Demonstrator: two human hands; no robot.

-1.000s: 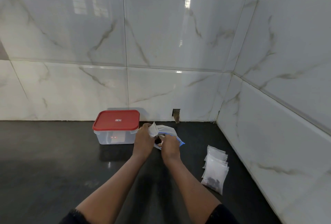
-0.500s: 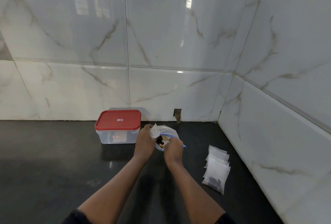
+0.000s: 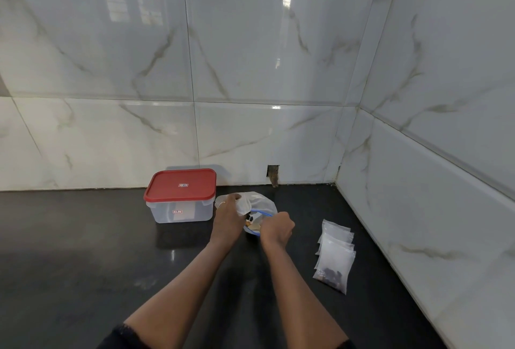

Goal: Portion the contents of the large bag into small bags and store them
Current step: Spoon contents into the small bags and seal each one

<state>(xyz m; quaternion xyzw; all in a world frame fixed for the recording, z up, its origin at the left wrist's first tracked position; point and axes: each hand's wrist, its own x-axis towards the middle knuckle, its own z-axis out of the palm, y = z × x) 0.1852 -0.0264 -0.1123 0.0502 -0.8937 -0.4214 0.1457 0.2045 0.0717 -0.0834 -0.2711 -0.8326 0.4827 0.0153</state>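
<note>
A large clear bag (image 3: pixel 260 203) with a blue zip rim lies on the black counter (image 3: pixel 83 251), its mouth facing me, with dark and tan pieces inside. My left hand (image 3: pixel 227 217) holds a small white bag (image 3: pixel 243 206) at that mouth. My right hand (image 3: pixel 277 230) is curled at the rim of the large bag; what its fingers hold is hidden. A row of small clear bags (image 3: pixel 334 254) lies to the right, the nearest one with dark pieces in it.
A clear plastic box with a red lid (image 3: pixel 181 195) stands shut to the left of the bags, close to the back wall. Tiled walls enclose the counter at the back and on the right. A small hole (image 3: pixel 273 174) marks the back wall's base.
My right hand has drawn back a little to the right, away from my left hand. The small white bag stays in my left hand at the large bag's mouth.
</note>
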